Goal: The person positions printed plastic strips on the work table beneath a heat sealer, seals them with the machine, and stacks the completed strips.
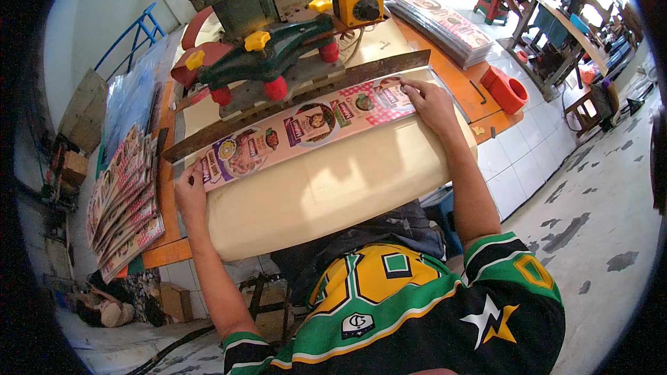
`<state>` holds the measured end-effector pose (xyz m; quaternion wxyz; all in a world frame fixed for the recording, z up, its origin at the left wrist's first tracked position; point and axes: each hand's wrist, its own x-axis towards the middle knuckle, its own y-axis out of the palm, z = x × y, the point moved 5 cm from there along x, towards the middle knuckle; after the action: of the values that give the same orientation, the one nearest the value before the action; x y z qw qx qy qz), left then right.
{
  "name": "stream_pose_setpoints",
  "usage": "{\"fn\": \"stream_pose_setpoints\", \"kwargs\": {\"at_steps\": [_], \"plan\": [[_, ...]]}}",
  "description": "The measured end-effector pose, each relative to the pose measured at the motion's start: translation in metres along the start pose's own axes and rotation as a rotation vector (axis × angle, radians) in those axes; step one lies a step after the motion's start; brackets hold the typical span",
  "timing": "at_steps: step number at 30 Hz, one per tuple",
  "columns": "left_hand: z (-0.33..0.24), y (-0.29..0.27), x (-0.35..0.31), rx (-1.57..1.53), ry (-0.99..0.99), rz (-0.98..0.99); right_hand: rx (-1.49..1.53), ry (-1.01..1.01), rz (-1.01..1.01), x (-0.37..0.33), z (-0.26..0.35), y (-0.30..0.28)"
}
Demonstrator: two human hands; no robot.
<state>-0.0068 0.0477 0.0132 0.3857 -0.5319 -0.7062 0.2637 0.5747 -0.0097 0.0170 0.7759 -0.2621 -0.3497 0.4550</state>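
Pink printed strip point(309, 125) lies flat on the cream board point(333, 177) at the middle of the desk point(158, 253), long side just beside the rusty metal bar point(389, 68). Can't tell if it touches the bar all along.

Left hand point(189, 193): fingers curled, almost no gap, on the strip's left end; can't tell pinch from press. Right hand point(432, 103): thumb and finger closed on the right end, near the far corner.

To do it well, I'd square the long side to the bar from both ends, with light, equal tension. Too much pull would probably skew it; too little could leave a bow mid-span. Check the middle, as nothing holds it there. Fingertips should stay off the bar line. Sheet stack point(128, 205) overhangs the desk's left edge, so mind the left elbow. Hex key point(478, 92) near the right edge looks out of the way.
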Motion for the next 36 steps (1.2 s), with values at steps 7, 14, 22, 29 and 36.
{"fn": "stream_pose_setpoints", "kwargs": {"at_steps": [7, 14, 22, 29, 36], "plan": [[0.004, 0.001, 0.003, -0.013, 0.032, -0.021, -0.019, -0.003, 0.002, 0.002, 0.002, -0.001], [0.009, 0.002, 0.004, -0.023, 0.006, -0.011, -0.033, 0.012, 0.031, 0.002, 0.003, 0.000], [0.010, 0.003, 0.004, -0.037, 0.001, -0.009, -0.018, 0.018, 0.007, -0.001, 0.005, -0.001], [0.007, 0.001, 0.002, -0.022, 0.079, -0.054, 0.000, 0.006, 0.007, -0.001, 0.005, -0.002], [0.011, 0.005, 0.006, 0.002, 0.026, 0.008, 0.006, 0.039, 0.029, 0.001, 0.003, -0.001]]}}
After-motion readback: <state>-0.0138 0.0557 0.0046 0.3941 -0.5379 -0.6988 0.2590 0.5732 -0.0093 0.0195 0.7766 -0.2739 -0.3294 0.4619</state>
